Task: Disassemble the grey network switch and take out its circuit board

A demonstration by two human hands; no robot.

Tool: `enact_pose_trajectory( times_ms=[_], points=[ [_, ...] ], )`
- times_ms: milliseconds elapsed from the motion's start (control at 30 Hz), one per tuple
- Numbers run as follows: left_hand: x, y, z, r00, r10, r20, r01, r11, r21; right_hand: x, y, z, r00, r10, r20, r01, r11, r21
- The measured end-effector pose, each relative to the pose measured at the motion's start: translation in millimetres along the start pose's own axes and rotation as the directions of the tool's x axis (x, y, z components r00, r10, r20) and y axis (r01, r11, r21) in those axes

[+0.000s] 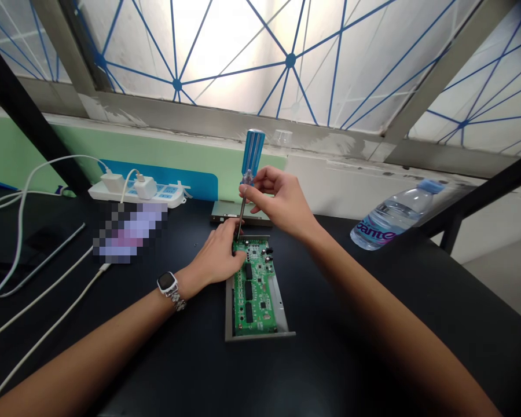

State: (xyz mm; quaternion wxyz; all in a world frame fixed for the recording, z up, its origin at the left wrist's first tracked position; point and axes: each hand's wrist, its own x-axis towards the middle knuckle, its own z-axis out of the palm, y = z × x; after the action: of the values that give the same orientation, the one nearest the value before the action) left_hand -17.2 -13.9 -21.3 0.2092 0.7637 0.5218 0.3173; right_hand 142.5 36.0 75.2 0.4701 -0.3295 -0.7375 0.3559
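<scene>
A screwdriver (253, 152) with a clear blue handle stands nearly upright, leaning slightly right at its top. The fingertips of my right hand (286, 200) pinch it just below the handle. Its shaft runs down to the far left corner of a green circuit board (256, 289), which sits in a shallow metal housing (230, 315). My left hand (219, 253) grips the housing's far left side, thumb over the board and fingers close around the screwdriver tip. Those fingers hide the tip's exact contact. Just beyond lies a flat metal piece (226, 211), partly covered by my hands.
On the black table (191, 359), a white power strip (169, 200) with plugged-in chargers stands at the back left. A blurred-out phone-like object (130, 234) and white cables (69, 315) lie before it. A water bottle (395, 217) leans at the right.
</scene>
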Motion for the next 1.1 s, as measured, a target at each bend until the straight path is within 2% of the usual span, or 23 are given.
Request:
enact_pose_trajectory(
  times_ms=[233,467,733,900,1100],
  points=[
    [0.0,0.1,-0.1,1.0,0.016,-0.003,-0.016,1.0,0.02,0.6,-1.6,0.4,0.997,0.072,0.041,-0.076,0.991,0.109],
    [-0.4,4.1,-1.3,1.0,-0.015,0.003,0.015,0.999,0.029,-2.2,-3.0,0.6,0.989,-0.144,-0.021,0.141,0.984,-0.107],
    [-0.9,8.8,0.0,0.998,-0.067,-0.011,0.068,0.996,0.06,-8.0,-4.4,8.8,0.973,-0.218,-0.073,0.2,0.961,-0.193],
    [-0.9,9.8,1.9,0.996,-0.083,-0.029,0.086,0.992,0.09,-11.0,-5.1,13.7,0.971,-0.207,-0.122,0.171,0.952,-0.255],
    [-0.5,9.6,1.6,0.996,-0.081,-0.038,0.085,0.991,0.1,-11.8,-2.5,17.7,0.977,-0.145,-0.155,0.111,0.972,-0.209]
  ],
)
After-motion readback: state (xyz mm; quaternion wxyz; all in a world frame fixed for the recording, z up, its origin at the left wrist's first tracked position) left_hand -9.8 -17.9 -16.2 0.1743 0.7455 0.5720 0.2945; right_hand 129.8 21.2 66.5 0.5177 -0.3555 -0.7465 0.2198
